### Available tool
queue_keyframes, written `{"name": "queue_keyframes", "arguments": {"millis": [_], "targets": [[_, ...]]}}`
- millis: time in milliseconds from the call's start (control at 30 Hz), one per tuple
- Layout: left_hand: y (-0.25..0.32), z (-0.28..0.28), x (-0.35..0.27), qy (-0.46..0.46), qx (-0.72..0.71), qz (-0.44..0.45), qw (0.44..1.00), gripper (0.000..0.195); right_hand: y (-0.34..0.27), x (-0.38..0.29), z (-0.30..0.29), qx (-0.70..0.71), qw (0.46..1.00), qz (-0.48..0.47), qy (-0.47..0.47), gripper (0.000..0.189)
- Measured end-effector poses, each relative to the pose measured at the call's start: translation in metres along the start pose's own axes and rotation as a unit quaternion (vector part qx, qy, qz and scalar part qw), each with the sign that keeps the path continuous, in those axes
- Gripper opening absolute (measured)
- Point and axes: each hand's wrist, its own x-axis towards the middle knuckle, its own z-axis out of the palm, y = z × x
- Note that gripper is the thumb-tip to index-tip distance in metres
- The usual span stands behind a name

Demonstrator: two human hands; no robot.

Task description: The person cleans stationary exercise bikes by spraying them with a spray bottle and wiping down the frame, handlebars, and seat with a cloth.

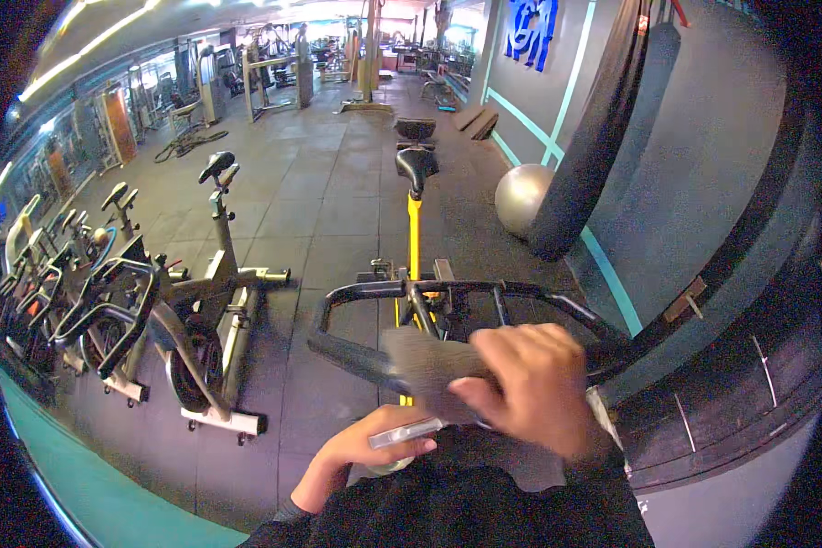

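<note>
My left hand (pixel 383 435) is closed round a flat, clear or pale object (pixel 405 433), low in front of my body; its exact kind cannot be told. My right hand (pixel 534 383), blurred, grips a grey cloth (pixel 428 363), whose loose part spreads left above my left hand. Just beyond the cloth are the black handlebars (pixel 356 356) of an exercise bike with a yellow frame (pixel 414 240) and a black saddle (pixel 418 168). The cloth hides part of the handlebar. A pale rounded thing (pixel 390 467) shows partly beneath my left hand.
Several stationary bikes (pixel 212 329) stand at the left. To the right, a silver exercise ball (pixel 524 198) sits by the wall beside a long black punching bag (pixel 589 151). Weight machines (pixel 274 75) stand farther back on the dark tiled floor (pixel 342 164).
</note>
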Motion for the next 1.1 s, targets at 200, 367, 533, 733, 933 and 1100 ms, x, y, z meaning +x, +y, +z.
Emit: {"name": "queue_keyframes", "arguments": {"millis": [200, 367, 533, 733, 933, 1100], "targets": [[-0.003, -0.002, -0.003, 0.081, -0.010, 0.090, 0.993, 0.046, 0.084, -0.061, -0.038, 0.024, 0.992, 0.126, -0.010, 0.032], [-0.007, -0.004, -0.010, 0.099, 0.022, 0.108, 0.989, 0.047, 0.096, -0.080, -0.025, 0.018, 0.983, 0.137, 0.117, 0.021], [-0.007, -0.002, -0.009, 0.091, 0.020, 0.108, 0.990, 0.048, 0.043, -0.040, -0.014, -0.076, 0.990, 0.100, 0.060, 0.017], [-0.004, 0.001, -0.009, 0.025, -0.006, 0.071, 0.997, 0.036, -0.037, 0.013, 0.021, -0.061, 0.996, 0.052, 0.039, 0.022], [0.011, 0.007, -0.013, 0.051, -0.044, -0.090, 0.994, 0.033, -0.036, 0.012, 0.025, -0.029, 0.998, 0.006, 0.055, 0.031], [0.014, 0.009, -0.005, 0.073, -0.029, -0.004, 0.997, 0.038, -0.016, 0.004, 0.007, -0.013, 1.000, 0.002, 0.027, 0.037]]}}
